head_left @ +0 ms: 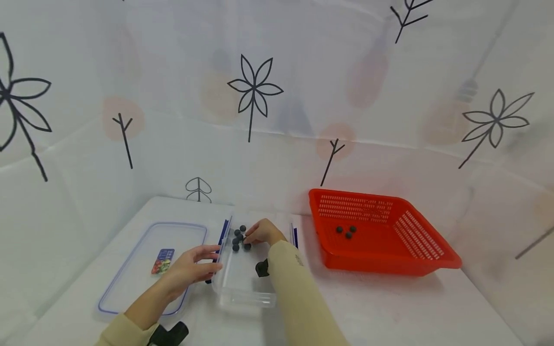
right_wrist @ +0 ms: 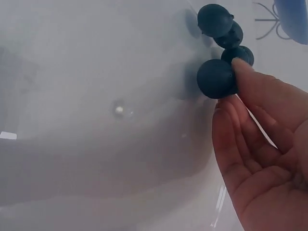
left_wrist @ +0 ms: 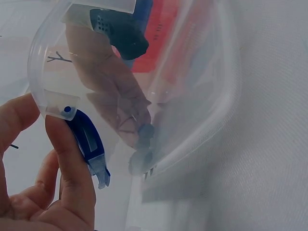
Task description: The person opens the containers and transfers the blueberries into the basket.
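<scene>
In a clear plastic box (head_left: pixel 248 298) with blue latches lie several dark, berry-like balls (head_left: pixel 235 248), gathered toward its left side. My right hand (head_left: pixel 263 232) reaches inside the box. Its thumb and fingertips pinch one dark berry-like ball (right_wrist: pixel 215 79), while others touch or lie just beyond it. At the box's left side, my left hand (head_left: pixel 192 267) grips the rim. The left wrist view has the thumb and fingers at the rim's corner, beside a hanging blue latch (left_wrist: pixel 88 137). Through the clear wall the right hand (left_wrist: pixel 113 84) is visible.
A red perforated basket (head_left: pixel 389 259) stands at the right with 3 dark balls (head_left: pixel 348 235) inside. Left of the box lies a clear lid (head_left: pixel 130 254) with a blue edge and a printed label (head_left: pixel 162 261). A patterned white cloth (head_left: pixel 285 158) hangs behind.
</scene>
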A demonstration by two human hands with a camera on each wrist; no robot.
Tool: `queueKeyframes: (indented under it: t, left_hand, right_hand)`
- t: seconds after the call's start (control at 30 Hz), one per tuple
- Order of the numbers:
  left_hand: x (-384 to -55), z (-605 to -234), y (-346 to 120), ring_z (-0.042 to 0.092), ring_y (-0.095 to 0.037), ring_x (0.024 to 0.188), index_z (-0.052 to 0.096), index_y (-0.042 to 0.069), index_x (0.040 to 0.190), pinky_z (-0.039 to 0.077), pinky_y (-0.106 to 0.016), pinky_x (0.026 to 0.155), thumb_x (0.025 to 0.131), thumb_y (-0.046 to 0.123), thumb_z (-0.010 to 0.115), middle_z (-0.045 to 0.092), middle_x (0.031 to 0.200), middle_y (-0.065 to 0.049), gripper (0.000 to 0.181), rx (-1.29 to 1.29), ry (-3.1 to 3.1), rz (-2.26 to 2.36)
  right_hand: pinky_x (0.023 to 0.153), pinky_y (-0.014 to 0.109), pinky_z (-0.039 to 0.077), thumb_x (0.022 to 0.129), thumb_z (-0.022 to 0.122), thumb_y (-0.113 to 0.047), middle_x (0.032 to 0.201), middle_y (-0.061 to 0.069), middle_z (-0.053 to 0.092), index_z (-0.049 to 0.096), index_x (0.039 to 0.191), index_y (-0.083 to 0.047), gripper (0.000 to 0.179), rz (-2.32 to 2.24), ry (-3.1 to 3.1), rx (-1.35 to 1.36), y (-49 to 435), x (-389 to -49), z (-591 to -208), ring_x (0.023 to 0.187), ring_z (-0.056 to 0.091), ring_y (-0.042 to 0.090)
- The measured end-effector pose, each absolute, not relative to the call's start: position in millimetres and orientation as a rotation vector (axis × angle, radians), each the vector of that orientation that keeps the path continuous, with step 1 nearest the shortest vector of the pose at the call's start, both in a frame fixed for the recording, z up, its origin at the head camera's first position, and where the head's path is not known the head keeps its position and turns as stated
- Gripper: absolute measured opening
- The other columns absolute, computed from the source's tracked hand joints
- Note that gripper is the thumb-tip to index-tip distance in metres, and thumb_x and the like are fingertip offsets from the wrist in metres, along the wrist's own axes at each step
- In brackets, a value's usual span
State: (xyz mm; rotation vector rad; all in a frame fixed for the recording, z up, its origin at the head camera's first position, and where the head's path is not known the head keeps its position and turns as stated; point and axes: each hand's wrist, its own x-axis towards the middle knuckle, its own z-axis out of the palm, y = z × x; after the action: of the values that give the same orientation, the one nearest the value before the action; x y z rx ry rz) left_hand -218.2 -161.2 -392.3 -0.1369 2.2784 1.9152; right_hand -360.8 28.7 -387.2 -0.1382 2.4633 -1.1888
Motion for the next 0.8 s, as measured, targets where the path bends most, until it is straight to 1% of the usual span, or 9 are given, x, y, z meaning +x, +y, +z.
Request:
queueKeyframes:
  t: [0.2,0.3,0.37,0.43,0.5,0.57,0.63,0.8]
  left_hand:
    - [-218.2,-393.3,-161.7,0.059,-0.022,0.097,0.050,0.005,0.131,0.053,-0.037,0.081,0.080,0.015,0.074,0.053,0.122,-0.016,0.057,-0.124,2.265,1.929]
    - [-218.1,-394.0,-161.7,0.059,-0.022,0.097,0.050,0.005,0.131,0.053,-0.037,0.081,0.080,0.016,0.074,0.053,0.123,-0.016,0.057,-0.122,2.261,1.932]
    - [-219.0,-393.6,-160.7,0.059,-0.022,0.096,0.050,0.005,0.131,0.054,-0.037,0.080,0.080,0.016,0.075,0.053,0.123,-0.015,0.058,-0.116,2.261,1.930]
    - [-219.6,-393.4,-160.0,0.059,-0.021,0.096,0.050,0.005,0.131,0.054,-0.037,0.080,0.079,0.017,0.075,0.053,0.122,-0.015,0.058,-0.117,2.264,1.926]
    - [-219.8,-393.5,-159.8,0.059,-0.021,0.095,0.050,0.005,0.130,0.054,-0.037,0.080,0.079,0.018,0.075,0.053,0.122,-0.015,0.059,-0.118,2.265,1.925]
    - [-219.7,-393.7,-159.6,0.059,-0.022,0.095,0.050,0.005,0.131,0.054,-0.038,0.080,0.078,0.019,0.076,0.053,0.122,-0.016,0.060,-0.119,2.266,1.923]
    - [-219.4,-394.0,-159.6,0.059,-0.022,0.095,0.049,0.004,0.131,0.054,-0.038,0.080,0.078,0.020,0.076,0.053,0.123,-0.016,0.062,-0.114,2.265,1.921]
    - [-217.4,-393.3,-160.5,0.059,-0.021,0.094,0.048,0.003,0.132,0.054,-0.038,0.080,0.079,0.017,0.075,0.052,0.123,-0.017,0.060,-0.114,2.265,1.915]
  right_hand:
    - [0.064,0.022,0.049,0.076,0.076,-0.007,0.077,0.002,0.065,0.072,0.091,-0.002,0.016,-1.103,2.496,-0.170,26.1,-363.3,-390.9,0.068,0.055,0.013]
    - [0.065,0.023,0.050,0.076,0.076,-0.007,0.076,0.003,0.064,0.072,0.089,-0.002,0.015,-1.095,2.506,-0.138,24.9,-364.3,-388.8,0.068,0.055,0.014]
    - [0.069,0.025,0.051,0.077,0.076,-0.008,0.078,0.003,0.065,0.072,0.090,-0.002,0.015,-1.141,2.495,-0.101,25.7,-364.5,-383.9,0.068,0.056,0.014]
    - [0.076,0.029,0.052,0.079,0.074,-0.008,0.081,0.004,0.065,0.072,0.093,-0.001,0.016,-1.231,2.457,-0.084,25.5,-362.6,-375.9,0.070,0.057,0.015]
    - [0.083,0.034,0.051,0.080,0.073,-0.008,0.084,0.005,0.066,0.071,0.096,-0.001,0.018,-1.310,2.420,-0.093,24.6,-359.9,-366.3,0.073,0.058,0.016]
    - [0.087,0.037,0.050,0.080,0.073,-0.009,0.086,0.006,0.066,0.071,0.095,-0.001,0.017,-1.366,2.397,-0.139,23.5,-356.4,-355.4,0.075,0.059,0.018]
    - [0.087,0.038,0.050,0.079,0.074,-0.010,0.086,0.006,0.066,0.072,0.094,-0.001,0.017,-1.380,2.391,-0.183,21.9,-352.1,-344.7,0.078,0.060,0.020]
    - [0.080,0.033,0.052,0.077,0.077,-0.014,0.085,0.003,0.067,0.073,0.092,-0.005,0.018,-1.352,2.415,-0.295,17.0,-335.4,-320.2,0.081,0.063,0.021]
